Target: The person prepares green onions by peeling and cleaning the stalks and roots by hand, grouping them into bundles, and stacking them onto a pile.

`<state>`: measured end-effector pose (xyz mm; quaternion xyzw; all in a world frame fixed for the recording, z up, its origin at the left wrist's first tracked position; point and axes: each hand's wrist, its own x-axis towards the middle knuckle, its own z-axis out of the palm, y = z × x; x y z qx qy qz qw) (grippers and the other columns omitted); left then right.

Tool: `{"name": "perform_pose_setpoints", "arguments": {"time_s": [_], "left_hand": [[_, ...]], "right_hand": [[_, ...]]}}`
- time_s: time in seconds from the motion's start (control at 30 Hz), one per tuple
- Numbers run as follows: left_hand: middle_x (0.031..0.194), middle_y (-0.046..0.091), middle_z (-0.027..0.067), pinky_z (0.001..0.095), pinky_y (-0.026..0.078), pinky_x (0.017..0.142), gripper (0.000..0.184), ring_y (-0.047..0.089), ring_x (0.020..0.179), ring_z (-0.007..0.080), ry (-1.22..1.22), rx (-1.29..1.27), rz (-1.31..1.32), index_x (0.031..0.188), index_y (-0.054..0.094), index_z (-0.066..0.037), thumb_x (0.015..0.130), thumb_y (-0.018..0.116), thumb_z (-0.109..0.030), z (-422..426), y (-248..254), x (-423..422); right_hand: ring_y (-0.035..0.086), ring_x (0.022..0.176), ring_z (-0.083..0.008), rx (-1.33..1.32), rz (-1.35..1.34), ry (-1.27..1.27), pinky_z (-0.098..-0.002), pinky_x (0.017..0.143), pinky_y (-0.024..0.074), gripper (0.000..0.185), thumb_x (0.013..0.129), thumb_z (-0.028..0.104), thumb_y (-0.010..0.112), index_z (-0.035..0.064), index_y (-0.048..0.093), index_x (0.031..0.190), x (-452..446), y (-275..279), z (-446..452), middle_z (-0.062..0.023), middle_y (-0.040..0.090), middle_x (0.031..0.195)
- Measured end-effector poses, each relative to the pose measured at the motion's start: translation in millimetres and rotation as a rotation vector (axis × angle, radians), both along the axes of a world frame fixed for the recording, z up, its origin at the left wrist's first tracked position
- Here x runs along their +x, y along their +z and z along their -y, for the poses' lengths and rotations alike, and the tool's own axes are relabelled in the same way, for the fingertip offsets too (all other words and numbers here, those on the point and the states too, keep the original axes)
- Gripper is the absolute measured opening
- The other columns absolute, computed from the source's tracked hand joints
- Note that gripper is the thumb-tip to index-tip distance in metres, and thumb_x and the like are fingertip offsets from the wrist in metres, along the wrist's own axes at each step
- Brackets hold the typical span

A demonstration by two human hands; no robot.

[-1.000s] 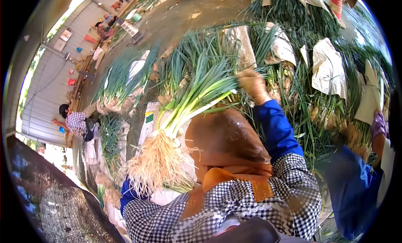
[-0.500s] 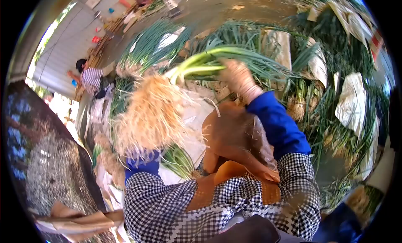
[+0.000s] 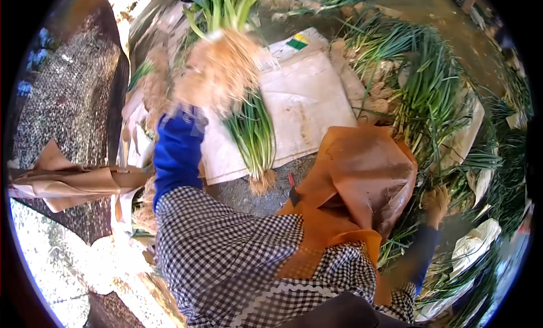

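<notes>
A large bunch of green onions (image 3: 222,59) with shaggy pale roots is raised at the upper left, at the end of my left sleeve. Those roots hide my left hand. My right hand (image 3: 435,201) is low on the right, against the green stalks of a pile (image 3: 432,96); its fingers are blurred. A smaller bunch of green onions (image 3: 253,138) lies on a white sack (image 3: 308,104), its roots toward me. The orange-brown apron (image 3: 362,175) covers my lap.
A small red-handled tool (image 3: 291,181) is beside the apron. Dark mesh netting (image 3: 70,96) and a brown folded sheet (image 3: 85,181) are on the left. At the lower right, a white sack (image 3: 475,246) lies among more green onions.
The view has swung left. My right hand has left the raised bunch and moved down to the pile on the right. The raised bunch now stands with its leaves away from me.
</notes>
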<state>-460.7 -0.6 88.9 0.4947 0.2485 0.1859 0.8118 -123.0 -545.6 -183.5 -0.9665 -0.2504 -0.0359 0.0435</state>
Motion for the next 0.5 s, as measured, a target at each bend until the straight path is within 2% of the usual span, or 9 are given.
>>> {"name": "perform_pose_setpoints", "arguments": {"time_s": [0.07, 0.1, 0.2, 0.3, 0.37, 0.4, 0.43, 0.47, 0.5], "left_hand": [[0.128, 0.046, 0.0190, 0.0414, 0.028, 0.103, 0.074, 0.038, 0.123, 0.0279, 0.045, -0.108, -0.047, 0.128, 0.042, -0.003, 0.070, 0.065, -0.041, -10.9, -41.5, -22.0], [0.124, 0.047, 0.0195, 0.0411, 0.031, 0.101, 0.069, 0.041, 0.119, 0.0282, 0.067, -0.176, -0.077, 0.125, 0.043, -0.001, 0.071, 0.063, -0.039, -13.8, -75.2, -33.5], [0.113, 0.052, 0.0209, 0.0399, 0.038, 0.093, 0.055, 0.048, 0.106, 0.0294, 0.104, -0.498, -0.070, 0.116, 0.047, 0.003, 0.077, 0.056, -0.035, -3.8, -219.2, -77.9], [0.102, 0.056, 0.0223, 0.0388, 0.045, 0.084, 0.045, 0.055, 0.094, 0.0306, 0.118, -1.018, 0.140, 0.106, 0.051, 0.008, 0.082, 0.050, -0.030, 40.0, -373.3, -127.4], [0.095, 0.059, 0.0233, 0.0381, 0.050, 0.079, 0.041, 0.060, 0.086, 0.0313, 0.090, -1.283, 0.287, 0.100, 0.053, 0.011, 0.086, 0.046, -0.027, 70.5, -437.0, -150.8], [0.091, 0.059, 0.0229, 0.0369, 0.050, 0.077, 0.039, 0.060, 0.084, 0.0302, 0.116, -1.148, 0.211, 0.098, 0.053, 0.011, 0.086, 0.046, -0.024, 82.8, -446.7, -154.9], [0.088, 0.059, 0.0225, 0.0358, 0.050, 0.075, 0.037, 0.060, 0.082, 0.0292, 0.138, -1.015, 0.125, 0.096, 0.054, 0.012, 0.085, 0.046, -0.022, 95.1, -455.3, -158.4], [0.082, 0.060, 0.0217, 0.0335, 0.050, 0.072, 0.033, 0.061, 0.078, 0.0270, 0.174, -0.719, -0.026, 0.092, 0.054, 0.013, 0.084, 0.046, -0.018, 99.7, -464.5, -154.8], [0.084, 0.060, 0.0189, 0.0335, 0.050, 0.068, 0.029, 0.060, 0.075, 0.0244, 0.090, -0.860, -0.043, 0.095, 0.056, 0.009, 0.082, 0.048, -0.017, 89.4, -500.1, -166.7]], "right_hand": [[0.039, 0.121, -0.0259, 0.163, 0.004, -0.022, -0.0356, 0.101, 0.0320, 0.031, 0.085, 0.024, 0.050, 0.0088, 0.059, 0.110, -14.4, -9.8, 30.3, -0.0121, 0.047, 0.128], [0.039, 0.121, -0.0259, 0.151, 0.000, -0.023, -0.0356, 0.101, 0.0320, 0.031, 0.085, 0.024, 0.050, 0.0088, 0.059, 0.110, -20.9, -14.1, 42.2, -0.0121, 0.047, 0.128], [0.041, 0.119, -0.0271, 0.042, -0.030, -0.176, -0.0356, 0.100, 0.0320, 0.031, 0.086, 0.024, 0.051, 0.0042, 0.059, 0.109, -53.7, -5.9, 60.8, -0.0131, 0.048, 0.126], [0.047, 0.112, -0.0275, 0.038, -0.039, -0.251, -0.0345, 0.095, 0.0372, 0.025, 0.087, 0.018, 0.052, 0.0026, 0.060, 0.105, -89.6, 3.6, 75.5, -0.0127, 0.053, 0.120], [0.050, 0.109, -0.0280, 0.029, -0.106, -0.141, -0.0350, 0.093, 0.0391, 0.022, 0.084, 0.015, 0.056, 0.0027, 0.061, 0.102, -98.8, -1.2, 87.6, -0.0127, 0.055, 0.117], [0.050, 0.108, -0.0285, 0.008, -0.151, -0.093, -0.0353, 0.093, 0.0393, 0.021, 0.083, 0.014, 0.057, 0.0027, 0.061, 0.101, -102.4, -4.7, 92.7, -0.0130, 0.055, 0.116], [0.051, 0.107, -0.0292, 0.092, -0.062, -0.027, -0.0359, 0.092, 0.0404, 0.020, 0.082, 0.012, 0.057, 0.0022, 0.061, 0.100, -105.7, -17.5, 97.1, -0.0143, 0.056, 0.115], [0.052, 0.106, -0.0302, 0.057, -0.091, 0.008, -0.0360, 0.091, 0.0420, 0.019, 0.082, 0.009, 0.056, 0.0013, 0.061, 0.099, -104.6, -11.6, 82.9, -0.0157, 0.056, 0.114], [0.054, 0.102, -0.0311, 0.326, -0.209, 0.035, -0.0339, 0.090, 0.0418, 0.021, 0.082, 0.005, 0.053, -0.0034, 0.060, 0.099, -111.1, 13.4, 46.7, -0.0171, 0.058, 0.110]]}}
